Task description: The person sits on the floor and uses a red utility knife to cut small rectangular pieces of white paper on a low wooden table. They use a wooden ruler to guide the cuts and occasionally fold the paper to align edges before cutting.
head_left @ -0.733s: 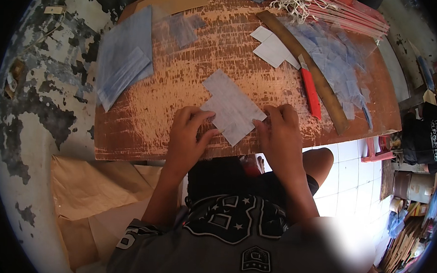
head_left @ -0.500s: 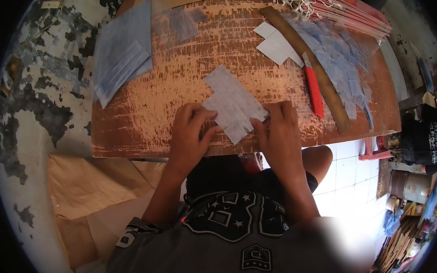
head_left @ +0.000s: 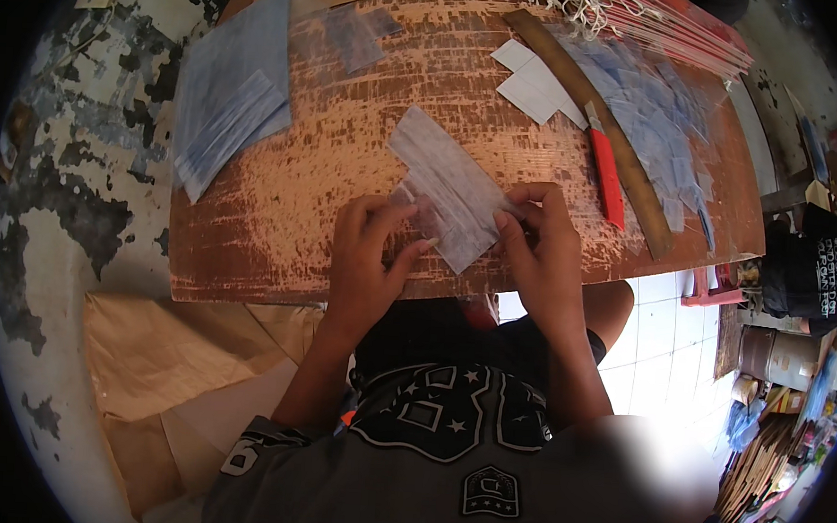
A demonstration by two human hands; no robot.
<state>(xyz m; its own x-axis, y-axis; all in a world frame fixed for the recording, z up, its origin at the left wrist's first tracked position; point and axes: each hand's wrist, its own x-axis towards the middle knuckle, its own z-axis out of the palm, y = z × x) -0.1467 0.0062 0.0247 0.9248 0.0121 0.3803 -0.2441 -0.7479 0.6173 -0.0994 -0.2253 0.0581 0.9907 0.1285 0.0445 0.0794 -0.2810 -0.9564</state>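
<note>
A thin, translucent grey-white plastic sheet [head_left: 446, 187] lies slantwise at the near middle of the worn wooden table. My right hand [head_left: 544, 244] pinches its right-hand corner between thumb and fingers, and that side looks slightly raised. At the sheet's lower left edge, my left hand [head_left: 367, 245] has curled fingers and its thumb pressed on the plastic, holding it. Farther off to the right lie a red cutter knife [head_left: 606, 177] and a long brown curved-looking strip [head_left: 600, 129]. A white cut-out card piece [head_left: 534, 86] rests left of the strip.
Stacked bluish plastic sheets [head_left: 238, 91] lie on the table's left, with small clear pieces [head_left: 359, 39] at the back. Many loose plastic pieces [head_left: 639, 112] spread at right. Red sticks with white strings [head_left: 658, 28] occupy the far right corner. Brown paper [head_left: 182, 349] lies below left.
My right hand has tightened into a pinch and lifted the sheet's right side a little. The sheet has shifted and turned slightly, and looks more see-through. My left hand stays nearly in place.
</note>
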